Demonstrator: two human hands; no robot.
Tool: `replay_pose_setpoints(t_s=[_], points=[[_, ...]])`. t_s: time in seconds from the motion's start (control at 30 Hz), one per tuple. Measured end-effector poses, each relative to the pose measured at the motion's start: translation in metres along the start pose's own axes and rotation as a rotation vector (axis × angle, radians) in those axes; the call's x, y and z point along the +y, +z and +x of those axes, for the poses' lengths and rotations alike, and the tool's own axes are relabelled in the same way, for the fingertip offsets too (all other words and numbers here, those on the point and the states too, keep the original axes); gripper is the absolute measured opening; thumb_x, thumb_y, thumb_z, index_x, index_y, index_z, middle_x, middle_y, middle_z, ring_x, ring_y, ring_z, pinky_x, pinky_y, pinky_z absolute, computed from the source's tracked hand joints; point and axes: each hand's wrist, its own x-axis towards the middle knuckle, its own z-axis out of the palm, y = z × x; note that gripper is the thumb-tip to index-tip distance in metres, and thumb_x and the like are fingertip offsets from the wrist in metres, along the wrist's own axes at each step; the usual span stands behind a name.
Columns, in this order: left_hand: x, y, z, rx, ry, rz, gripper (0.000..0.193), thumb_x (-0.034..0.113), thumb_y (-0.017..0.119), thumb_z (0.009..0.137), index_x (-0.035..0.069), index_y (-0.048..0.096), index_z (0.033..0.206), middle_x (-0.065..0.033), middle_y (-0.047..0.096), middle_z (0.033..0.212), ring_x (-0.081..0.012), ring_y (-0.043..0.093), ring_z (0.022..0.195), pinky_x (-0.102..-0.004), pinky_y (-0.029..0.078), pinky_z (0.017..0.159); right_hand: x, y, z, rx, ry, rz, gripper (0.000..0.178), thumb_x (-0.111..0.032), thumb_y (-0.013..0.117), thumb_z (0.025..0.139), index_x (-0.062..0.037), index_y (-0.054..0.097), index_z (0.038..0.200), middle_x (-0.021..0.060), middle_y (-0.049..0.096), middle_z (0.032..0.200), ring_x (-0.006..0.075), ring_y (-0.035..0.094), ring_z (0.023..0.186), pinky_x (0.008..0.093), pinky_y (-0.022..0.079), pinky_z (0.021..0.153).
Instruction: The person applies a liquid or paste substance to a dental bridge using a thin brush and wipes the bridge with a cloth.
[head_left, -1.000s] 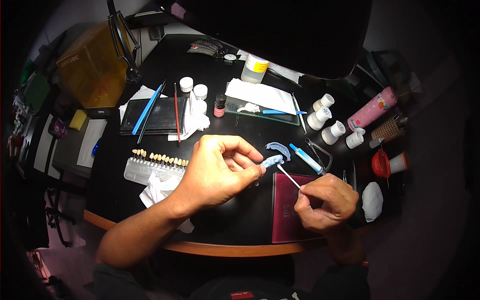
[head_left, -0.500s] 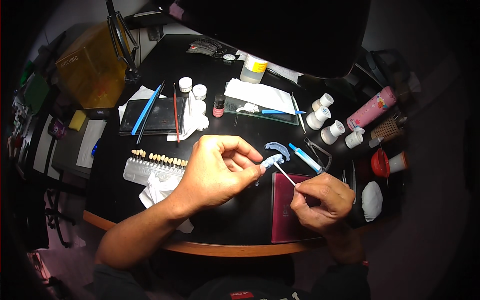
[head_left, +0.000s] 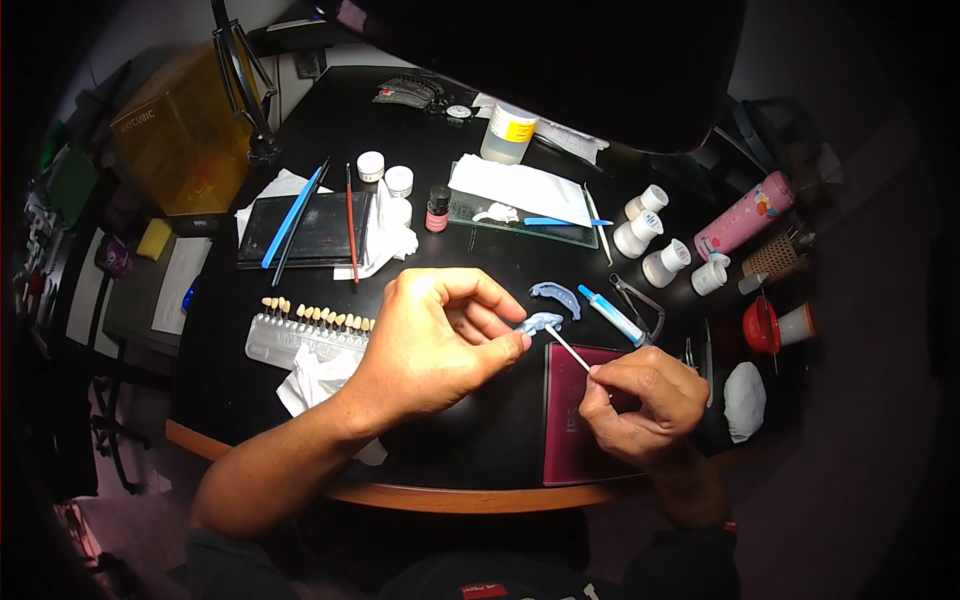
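Note:
Between the thumb and fingers of my left hand (head_left: 440, 335) is a small light-blue dental model (head_left: 540, 323), raised above the black table. My right hand (head_left: 648, 405) pinches a thin white stick (head_left: 572, 351), perhaps a cotton swab. Its far tip touches or nearly touches the model's front side. Just beyond the model lies a curved blue dental arch piece (head_left: 556, 296). Right of that arch rests a blue-and-white syringe (head_left: 613, 316), above my right hand. A dark red flat case (head_left: 562, 420) lies partly under my right hand.
A tooth shade guide (head_left: 300, 338) and crumpled tissue (head_left: 318, 380) sit beside my left forearm. Farther off are a black palette (head_left: 320, 232) with brushes, a glass slab (head_left: 480, 212) and a small dark bottle (head_left: 437, 210). White-capped jars (head_left: 640, 234) and a pink bottle (head_left: 742, 218) stand right.
The blue dental model has tilted slightly in my left fingers, showing a narrower side. Both hands stay in nearly the same place, the stick's tip still at the model.

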Motion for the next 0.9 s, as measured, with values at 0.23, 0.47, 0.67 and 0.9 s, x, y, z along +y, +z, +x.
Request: replay_pose_setpoints(t_s=[0.23, 0.47, 0.67, 0.9], points=[[-0.0031, 0.0009, 0.0004, -0.006, 0.003, -0.039, 0.021, 0.001, 0.085, 0.087, -0.004, 0.072, 0.102, -0.009, 0.078, 0.085, -0.008, 0.073, 0.074, -0.0205, 0.059, 0.071, -0.0003, 0.0011, 0.0002, -0.027, 0.007, -0.007, 0.02, 0.008, 0.078, 0.071, -0.0026, 0.073, 0.088, 0.0065, 0.068, 0.073, 0.0185, 0.068, 0.061, 0.0293, 0.053, 0.054], [-0.0007, 0.0014, 0.0003, 0.018, -0.014, -0.065, 0.02, 0.003, 0.084, 0.086, -0.005, 0.073, 0.1, -0.0097, 0.078, 0.084, -0.008, 0.073, 0.073, -0.0214, 0.059, 0.07, 0.0023, -0.001, -0.0046, 0.017, -0.031, 0.003, 0.024, 0.008, 0.076, 0.066, -0.0046, 0.073, 0.086, 0.0047, 0.065, 0.071, 0.0176, 0.066, 0.056, 0.029, 0.052, 0.051], [-0.0025, 0.0016, 0.0015, -0.002, -0.021, -0.059, 0.021, 0.0, 0.084, 0.088, -0.006, 0.071, 0.104, -0.0111, 0.078, 0.087, -0.0094, 0.074, 0.075, -0.0209, 0.06, 0.07, 0.002, -0.0004, -0.0038, 0.012, -0.037, 0.01, 0.025, 0.009, 0.074, 0.065, -0.005, 0.072, 0.086, 0.0041, 0.063, 0.07, 0.0171, 0.065, 0.056, 0.0288, 0.051, 0.05], [-0.0055, 0.0027, 0.0018, 0.035, 0.011, -0.083, 0.017, 0.005, 0.084, 0.085, -0.004, 0.076, 0.097, -0.0086, 0.077, 0.083, -0.0069, 0.072, 0.073, -0.0216, 0.058, 0.07, 0.0012, -0.001, -0.002, -0.003, -0.042, -0.009, 0.024, 0.008, 0.076, 0.066, -0.0048, 0.072, 0.086, 0.0043, 0.064, 0.071, 0.017, 0.065, 0.057, 0.0288, 0.052, 0.051]])
